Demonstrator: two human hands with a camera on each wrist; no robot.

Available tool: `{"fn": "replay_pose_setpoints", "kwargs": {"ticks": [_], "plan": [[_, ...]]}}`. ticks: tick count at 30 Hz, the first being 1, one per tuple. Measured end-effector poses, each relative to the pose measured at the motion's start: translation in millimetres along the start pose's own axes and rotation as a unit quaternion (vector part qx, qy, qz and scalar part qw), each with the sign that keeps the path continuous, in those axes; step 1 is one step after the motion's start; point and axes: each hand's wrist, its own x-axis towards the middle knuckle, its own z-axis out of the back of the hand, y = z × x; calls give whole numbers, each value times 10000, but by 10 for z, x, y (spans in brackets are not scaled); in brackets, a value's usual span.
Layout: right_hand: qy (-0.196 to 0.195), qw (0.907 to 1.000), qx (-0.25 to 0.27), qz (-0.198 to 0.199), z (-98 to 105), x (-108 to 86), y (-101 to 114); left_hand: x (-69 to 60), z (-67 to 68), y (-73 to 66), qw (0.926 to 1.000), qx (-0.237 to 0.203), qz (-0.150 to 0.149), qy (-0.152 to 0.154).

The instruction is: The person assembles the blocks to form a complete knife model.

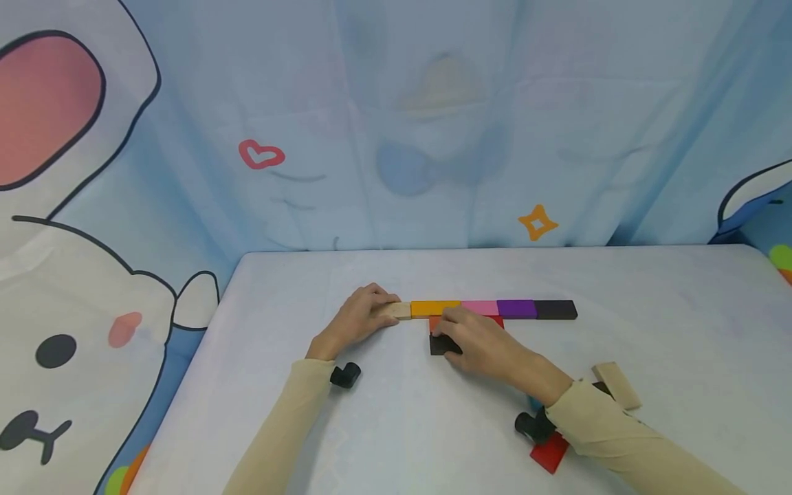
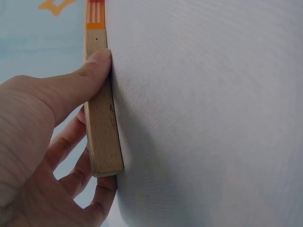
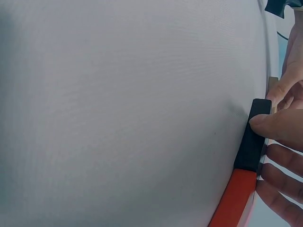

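Note:
My left hand (image 1: 355, 320) grips a bare wooden block (image 2: 103, 137), thumb on its near side and fingers behind it. That block is the left end of a straight row continuing with an orange block (image 1: 435, 309), a pink block (image 1: 479, 307), a purple block (image 1: 517, 309) and a black block (image 1: 555, 310). In front of the row, my right hand (image 1: 485, 344) pinches another black block (image 3: 253, 135). An orange-red block (image 3: 234, 198) touches that black block's end in the right wrist view. A red block edge (image 1: 498, 321) shows behind the right hand, which hides part of these blocks.
Under and beside the right forearm lie a loose wooden block (image 1: 617, 386), a partly hidden black block (image 1: 601, 388), a red block (image 1: 549, 455) and a sliver of blue (image 1: 534, 403). A printed curtain (image 1: 433, 172) hangs behind the white table (image 1: 297, 275).

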Motion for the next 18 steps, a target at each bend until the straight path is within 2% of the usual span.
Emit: {"fn": "replay_pose_setpoints", "kwargs": {"ticks": [6, 11, 16, 18], "plan": [[-38, 10000, 40, -36, -2, -4, -4, 7, 1, -12, 10000, 13, 22, -11], [-191, 9997, 46, 114, 1, -36, -16, 14, -17, -4, 10000, -49, 40, -27], [-446, 9980, -87, 441, 90, -174, -57, 19, -33, 6, 10000, -88, 8, -19], [-471, 9978, -191, 437, 162, -258, -79, 17, -29, 6, 10000, -83, 5, -32]]}}
